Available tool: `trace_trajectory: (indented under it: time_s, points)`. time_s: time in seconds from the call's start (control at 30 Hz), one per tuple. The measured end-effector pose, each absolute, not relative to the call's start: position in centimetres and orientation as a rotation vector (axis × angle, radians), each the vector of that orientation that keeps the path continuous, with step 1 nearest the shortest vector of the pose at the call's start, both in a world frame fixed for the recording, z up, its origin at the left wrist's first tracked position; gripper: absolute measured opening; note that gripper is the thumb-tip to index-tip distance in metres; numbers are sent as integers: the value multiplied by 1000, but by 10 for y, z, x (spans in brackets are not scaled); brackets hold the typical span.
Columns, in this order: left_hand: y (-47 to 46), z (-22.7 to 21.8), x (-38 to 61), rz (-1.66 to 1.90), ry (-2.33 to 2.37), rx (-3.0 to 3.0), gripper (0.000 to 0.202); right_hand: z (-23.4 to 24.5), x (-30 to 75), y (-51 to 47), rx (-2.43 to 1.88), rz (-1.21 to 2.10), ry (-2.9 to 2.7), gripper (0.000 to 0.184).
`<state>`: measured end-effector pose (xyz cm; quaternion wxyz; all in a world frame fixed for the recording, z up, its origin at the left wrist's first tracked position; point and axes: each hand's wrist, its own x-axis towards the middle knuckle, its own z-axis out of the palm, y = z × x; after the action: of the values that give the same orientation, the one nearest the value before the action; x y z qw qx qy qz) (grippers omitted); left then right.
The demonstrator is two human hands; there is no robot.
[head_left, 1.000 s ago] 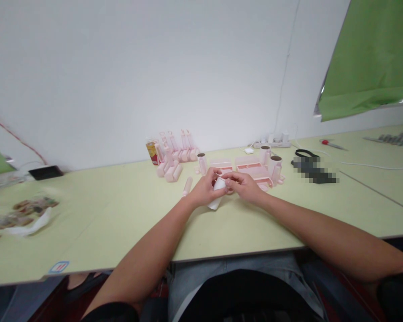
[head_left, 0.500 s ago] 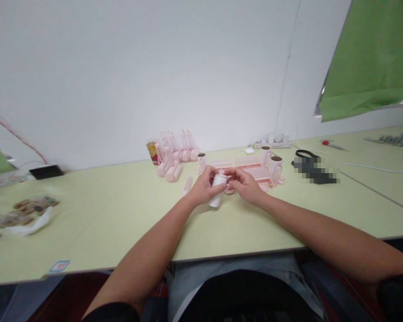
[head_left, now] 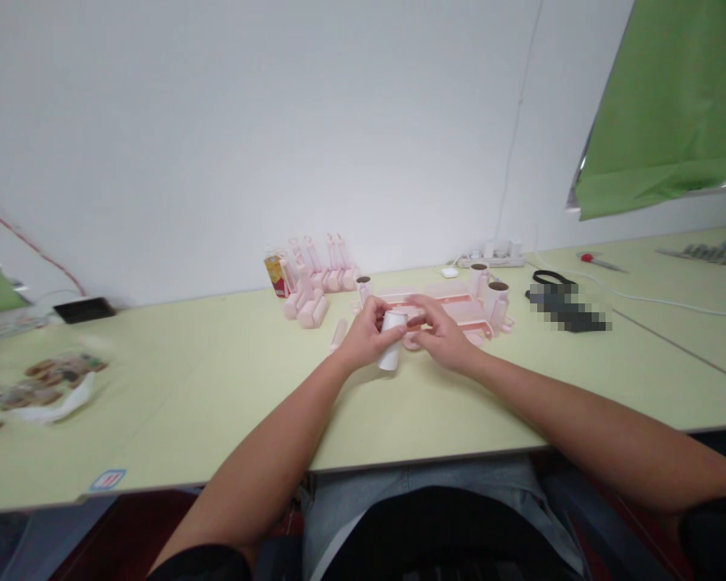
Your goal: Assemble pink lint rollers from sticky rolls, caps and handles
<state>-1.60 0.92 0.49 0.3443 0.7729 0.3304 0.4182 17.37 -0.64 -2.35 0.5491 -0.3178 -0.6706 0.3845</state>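
Over the middle of the pale green table (head_left: 218, 387), my left hand (head_left: 363, 339) is wrapped round a small white roll (head_left: 390, 347), held nearly upright. My right hand (head_left: 439, 335) meets it from the right, fingers pinched at the roll's top end; what they pinch is too small to make out. Just behind my hands lie flat pink plastic cases (head_left: 453, 307) and upright pink holders with brown-cored rolls (head_left: 494, 300).
A cluster of pink handles (head_left: 315, 282) and a small red-yellow carton (head_left: 275, 274) stand near the wall. A loose pink handle (head_left: 337, 332) lies left of my hands. A power strip (head_left: 490, 257), a black strap (head_left: 557, 294) and red-handled scissors (head_left: 598, 260) sit right; packets (head_left: 42, 383) lie far left.
The white roll has been turned from tilted to nearly upright between my hands. My right fingers have shifted to its top end. Both hands stay in about the same spot.
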Motion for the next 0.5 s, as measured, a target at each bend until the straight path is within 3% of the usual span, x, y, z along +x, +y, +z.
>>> trace_trajectory:
  time_s: [0.1,0.3,0.5]
  points:
    - [8,3,-15,1038,837,2064,46,-24,176,-4,-724,981,-1739,45]
    - [10,7,-17,1197,857,1995,45,-23,175,-6,-833,870,-1624,54]
    - [21,17,-28,1450,950,1791,39,-28,179,-4,-1037,777,-1814,44]
